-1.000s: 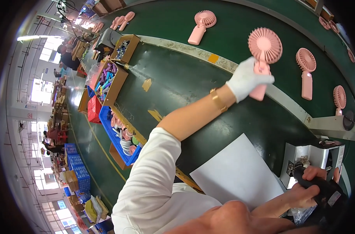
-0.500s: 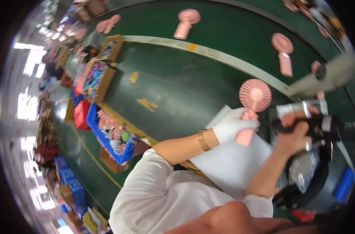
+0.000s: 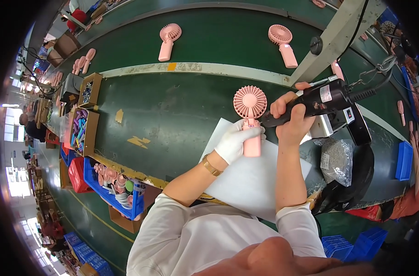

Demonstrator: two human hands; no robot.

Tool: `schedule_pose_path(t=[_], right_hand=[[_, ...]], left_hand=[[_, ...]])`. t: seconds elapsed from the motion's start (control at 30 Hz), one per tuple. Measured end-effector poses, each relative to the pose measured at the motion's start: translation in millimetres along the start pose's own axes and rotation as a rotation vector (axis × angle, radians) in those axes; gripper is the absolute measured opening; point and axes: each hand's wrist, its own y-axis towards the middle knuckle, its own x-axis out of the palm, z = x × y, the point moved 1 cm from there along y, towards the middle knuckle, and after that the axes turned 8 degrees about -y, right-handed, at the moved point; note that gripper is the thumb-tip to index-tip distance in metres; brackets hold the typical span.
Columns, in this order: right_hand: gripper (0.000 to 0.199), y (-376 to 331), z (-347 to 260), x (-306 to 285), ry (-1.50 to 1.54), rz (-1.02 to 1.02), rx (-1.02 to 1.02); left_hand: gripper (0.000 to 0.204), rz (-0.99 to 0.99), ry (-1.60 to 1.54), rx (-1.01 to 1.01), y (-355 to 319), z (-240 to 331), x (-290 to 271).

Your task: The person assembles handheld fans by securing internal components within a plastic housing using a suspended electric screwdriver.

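My left hand (image 3: pixel 234 143), in a white glove, is closed around the handle of a pink handheld fan (image 3: pixel 250 102). The fan stands head-up over a white sheet (image 3: pixel 244 177) on the green bench. My bare right hand (image 3: pixel 293 120) grips a black electric screwdriver (image 3: pixel 310 102) with a cord running off to the upper right. Its tip end points left and meets the fan's neck, just above the gloved fingers; whether it touches a screw is too small to tell.
Pink fans (image 3: pixel 167 42) lie on the green conveyor (image 3: pixel 223 39) beyond a pale rail (image 3: pixel 205 69). Boxes of screws (image 3: pixel 87 92) and colourful parts (image 3: pixel 80 131) stand left, near a blue crate (image 3: pixel 109 195). A clear plastic bag (image 3: pixel 336 161) and a metal post (image 3: pixel 336 39) are right.
The screwdriver has come left to the fan's neck; earlier it was apart from it. The whole view has turned, and the fans on the conveyor appear further left.
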Motion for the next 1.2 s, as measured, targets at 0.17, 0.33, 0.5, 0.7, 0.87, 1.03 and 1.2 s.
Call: schedule_pose_path(t=[0.17,0.33,0.5,0.7,0.87,1.03,1.2], right_hand=[[0.052,-4,13,-2,-0.029,-0.040,-0.020],[0.048,-29,26,7,-0.163,-0.073,0.090],[0.055,-38,25,9,-0.130,-0.171,0.132],[0.055,-30,27,5,-0.150,-0.266,0.043],[0.046,-4,-29,-1,-0.448,-0.030,-0.284],[0.035,5,-38,-9,-0.508,0.152,-0.194],[0.032,3,-28,-7,-0.591,0.127,-0.184]], left_hand=[[0.019,0.026,0.011,0.027,-2,1,-2],[0.020,0.011,0.051,0.091,3,-7,-9],[0.016,-0.005,0.048,0.081,-7,-2,-8],[0.015,0.013,0.046,0.062,-5,-1,-4],[0.021,-0.005,0.085,-0.008,-6,1,-3],[0.023,0.014,0.186,-0.010,-7,2,2],[0.031,-0.055,0.225,-0.010,-12,4,8]])
